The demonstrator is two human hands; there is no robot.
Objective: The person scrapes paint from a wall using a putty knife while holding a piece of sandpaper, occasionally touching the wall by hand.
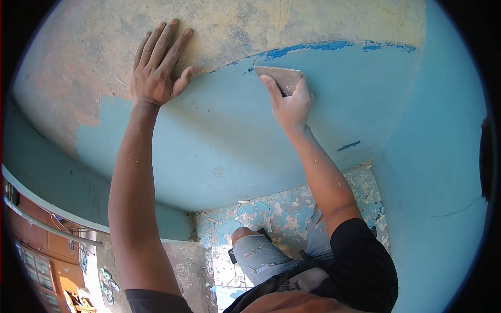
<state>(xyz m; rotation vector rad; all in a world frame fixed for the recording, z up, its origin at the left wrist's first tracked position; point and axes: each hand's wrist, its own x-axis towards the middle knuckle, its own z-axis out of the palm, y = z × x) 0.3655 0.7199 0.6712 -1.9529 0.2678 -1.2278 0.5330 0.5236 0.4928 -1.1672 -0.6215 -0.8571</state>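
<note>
My right hand (292,107) grips a flat, dusty scraper blade (282,78), its straight edge near the border where light blue paint (224,141) meets bare plaster (224,26). Along that border runs a strip of darker blue (313,48), just above the blade. My left hand (155,73) lies flat with its fingers spread on the bare, blotchy plaster at the upper left. Nothing is held in it. The scraper's handle, if it has one, is hidden by my fingers.
Paint flakes (271,214) litter the floor around my knees. A blue side wall (438,156) with a crack stands at the right. At the left are a ledge (68,182), a pipe (52,227) and, beyond, a pair of sandals (108,284). A dark blue patch (348,146) marks the wall.
</note>
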